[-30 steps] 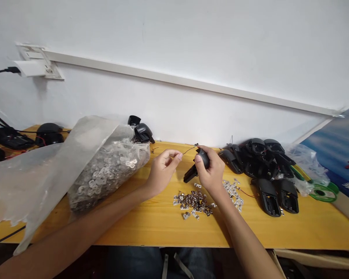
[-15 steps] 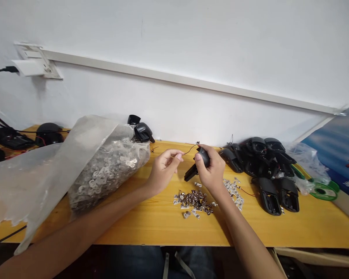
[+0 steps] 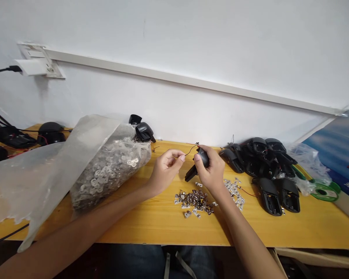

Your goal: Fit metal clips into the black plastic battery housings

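Where the right hand [image 3: 213, 170] closes, a black housing [image 3: 203, 156] sits (wired).

Small electronics assembly workshop: yellow wooden workbench [image 3: 139, 230] against a white wall [image 3: 174, 35], holding a plastic bag of metal terminals [image 3: 107, 174], piled black plastic housings [image 3: 269, 195], and a green solder-wire spool [image 3: 324, 192].

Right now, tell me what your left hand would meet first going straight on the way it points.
The left hand would likely meet the thin wire first, then the black housing in the right hand, though depth is unclear.
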Available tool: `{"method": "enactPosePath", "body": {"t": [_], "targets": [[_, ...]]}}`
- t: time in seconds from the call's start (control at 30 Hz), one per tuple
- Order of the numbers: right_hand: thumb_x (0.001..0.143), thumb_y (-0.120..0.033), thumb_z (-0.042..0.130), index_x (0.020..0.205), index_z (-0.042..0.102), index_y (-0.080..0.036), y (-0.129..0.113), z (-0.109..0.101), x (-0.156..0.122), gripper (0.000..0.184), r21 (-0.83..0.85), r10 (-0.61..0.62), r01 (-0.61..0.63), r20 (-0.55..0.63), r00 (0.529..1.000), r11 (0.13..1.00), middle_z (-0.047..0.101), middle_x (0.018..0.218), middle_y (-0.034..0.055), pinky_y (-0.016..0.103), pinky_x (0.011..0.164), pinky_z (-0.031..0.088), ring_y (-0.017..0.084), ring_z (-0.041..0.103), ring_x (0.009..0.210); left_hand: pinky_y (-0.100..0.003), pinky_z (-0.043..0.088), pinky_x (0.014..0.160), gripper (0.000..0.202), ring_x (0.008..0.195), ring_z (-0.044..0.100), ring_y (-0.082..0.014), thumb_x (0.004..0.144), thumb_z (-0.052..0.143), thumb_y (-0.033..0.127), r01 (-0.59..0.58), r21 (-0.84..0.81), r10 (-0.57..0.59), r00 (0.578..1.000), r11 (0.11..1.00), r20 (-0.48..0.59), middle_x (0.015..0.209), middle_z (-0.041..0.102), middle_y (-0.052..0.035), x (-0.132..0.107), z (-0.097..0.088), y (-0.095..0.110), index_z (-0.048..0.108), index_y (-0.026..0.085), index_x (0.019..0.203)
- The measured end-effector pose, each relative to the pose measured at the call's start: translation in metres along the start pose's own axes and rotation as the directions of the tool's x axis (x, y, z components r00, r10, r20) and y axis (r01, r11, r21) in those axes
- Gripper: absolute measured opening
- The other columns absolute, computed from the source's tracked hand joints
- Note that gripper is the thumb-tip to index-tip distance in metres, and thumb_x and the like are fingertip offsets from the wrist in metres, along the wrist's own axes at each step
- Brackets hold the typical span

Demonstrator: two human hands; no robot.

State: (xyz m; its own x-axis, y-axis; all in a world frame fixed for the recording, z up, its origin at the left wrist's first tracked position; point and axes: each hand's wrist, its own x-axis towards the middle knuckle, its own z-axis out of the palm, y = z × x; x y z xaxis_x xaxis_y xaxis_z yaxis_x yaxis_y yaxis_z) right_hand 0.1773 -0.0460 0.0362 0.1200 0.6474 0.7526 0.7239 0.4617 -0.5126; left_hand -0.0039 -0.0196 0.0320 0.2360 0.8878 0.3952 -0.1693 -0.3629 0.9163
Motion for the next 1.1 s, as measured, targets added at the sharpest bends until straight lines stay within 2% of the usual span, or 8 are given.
{"method": "enactPosePath", "body": {"t": [0.3,0.7,1.1], "targets": [[0.100,-0.049,0.061,0.123,0.072,-0.022,0.0022,0.0020,-0.0012,0.037,-0.047,-0.064,0.064,0.006,0.998,0.997,0.080,0.110,0.0113,0.044,0.085,0.058,0.028,0.075,0.096,-0.024,0.048,0.058,0.021,0.059,0.053,-0.0094,0.101,0.062,0.040,-0.005,-0.042,0.007,0.999,0.999,0.041,0.088,0.069,-0.0025,-0.0010,-0.0016,0.0013,0.064,0.019,0.100],[0.100,-0.050,0.059,0.124,0.071,-0.021,-0.0012,0.0022,-0.0014,0.040,-0.051,-0.032,0.034,0.052,0.998,0.998,0.080,0.110,0.0112,0.043,0.085,0.056,0.027,0.074,0.096,-0.026,0.047,0.060,0.017,0.059,0.053,-0.0086,0.102,0.058,0.035,0.006,-0.071,-0.003,0.999,0.997,0.050,0.090,0.066,-0.0009,-0.0006,-0.0011,-0.0007,0.059,0.020,0.095],[0.100,-0.052,0.059,0.124,0.072,-0.021,-0.0019,0.0005,-0.0002,0.041,-0.046,-0.011,0.013,0.051,0.999,0.999,0.080,0.112,0.0120,0.045,0.088,0.057,0.028,0.074,0.100,-0.026,0.047,0.061,0.017,0.060,0.055,-0.0091,0.103,0.054,0.034,-0.007,-0.078,0.011,0.999,0.997,0.052,0.092,0.066,-0.0017,-0.0012,-0.0039,-0.0018,0.063,0.020,0.100]]}}
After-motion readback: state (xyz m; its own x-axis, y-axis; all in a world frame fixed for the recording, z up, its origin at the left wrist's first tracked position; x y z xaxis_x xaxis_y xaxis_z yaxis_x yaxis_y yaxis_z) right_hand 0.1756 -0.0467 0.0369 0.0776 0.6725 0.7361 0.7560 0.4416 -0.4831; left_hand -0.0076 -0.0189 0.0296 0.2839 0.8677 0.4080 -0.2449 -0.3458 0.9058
